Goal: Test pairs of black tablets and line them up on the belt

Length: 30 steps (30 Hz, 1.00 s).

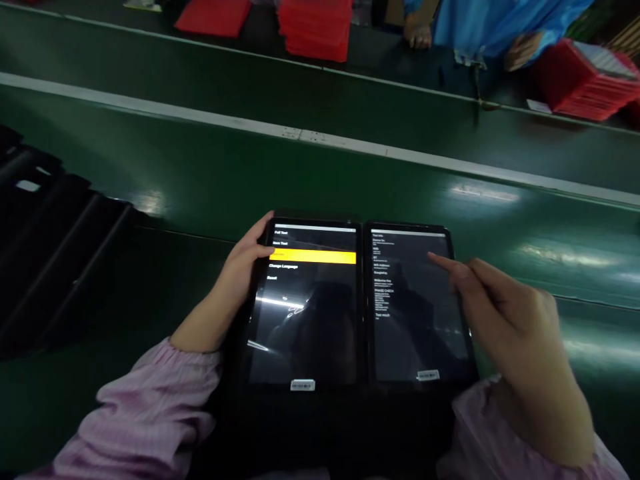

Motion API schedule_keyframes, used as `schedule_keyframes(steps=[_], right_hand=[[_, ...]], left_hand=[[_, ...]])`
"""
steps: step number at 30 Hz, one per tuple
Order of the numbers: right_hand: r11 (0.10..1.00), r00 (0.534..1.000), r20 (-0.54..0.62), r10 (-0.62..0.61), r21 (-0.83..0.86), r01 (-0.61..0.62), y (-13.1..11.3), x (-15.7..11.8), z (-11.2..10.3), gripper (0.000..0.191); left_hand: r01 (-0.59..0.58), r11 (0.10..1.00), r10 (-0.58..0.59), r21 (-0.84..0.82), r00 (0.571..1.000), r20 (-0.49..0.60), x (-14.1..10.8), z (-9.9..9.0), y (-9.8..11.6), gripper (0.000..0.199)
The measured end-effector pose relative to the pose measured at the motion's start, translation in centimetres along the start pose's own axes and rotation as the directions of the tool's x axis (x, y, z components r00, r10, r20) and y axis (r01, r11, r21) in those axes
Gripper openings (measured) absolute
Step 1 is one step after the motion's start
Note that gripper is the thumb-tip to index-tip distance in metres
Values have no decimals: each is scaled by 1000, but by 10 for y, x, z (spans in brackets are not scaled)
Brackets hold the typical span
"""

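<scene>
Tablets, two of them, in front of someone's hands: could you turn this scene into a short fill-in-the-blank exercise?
1. The left hand holds the left tablet, where one menu row is highlighted in ____.
2. The right hand extends its ____ finger over the right tablet.
3. The tall stack at the picture's top centre is coloured ____.

Missing words: yellow; index; red.

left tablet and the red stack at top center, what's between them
In the head view, green surface crossed by a pale strip lies between the left tablet and red stack.
</scene>
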State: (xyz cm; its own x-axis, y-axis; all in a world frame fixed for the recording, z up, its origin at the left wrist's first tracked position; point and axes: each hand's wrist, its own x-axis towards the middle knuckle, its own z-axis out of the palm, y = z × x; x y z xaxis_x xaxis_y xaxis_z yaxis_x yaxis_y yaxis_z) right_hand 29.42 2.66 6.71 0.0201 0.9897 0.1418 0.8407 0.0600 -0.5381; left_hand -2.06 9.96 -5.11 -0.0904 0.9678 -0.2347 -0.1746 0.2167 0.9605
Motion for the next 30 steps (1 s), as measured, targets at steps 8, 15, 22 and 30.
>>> schedule_keyframes(steps=[8, 15, 22, 30], right_hand=[[982, 944, 291, -155, 150, 115, -9, 4, 16, 42], [971, 883, 404, -238, 123, 205, -13, 1, 26, 42], [966, 942, 249, -225, -72, 250, -10, -2, 28, 53], [982, 983, 40, -179, -51, 181, -1, -5, 15, 59]], left_hand=[[-50, 998, 51, 34, 999, -17, -3, 3, 5, 61], [-60, 998, 59, -30, 998, -23, -2, 0, -3, 55], [-58, 994, 58, -91, 998, 3, 2, -3, -5, 55], [-50, 996, 50, -77, 999, -2, 0, -2, -3, 60]])
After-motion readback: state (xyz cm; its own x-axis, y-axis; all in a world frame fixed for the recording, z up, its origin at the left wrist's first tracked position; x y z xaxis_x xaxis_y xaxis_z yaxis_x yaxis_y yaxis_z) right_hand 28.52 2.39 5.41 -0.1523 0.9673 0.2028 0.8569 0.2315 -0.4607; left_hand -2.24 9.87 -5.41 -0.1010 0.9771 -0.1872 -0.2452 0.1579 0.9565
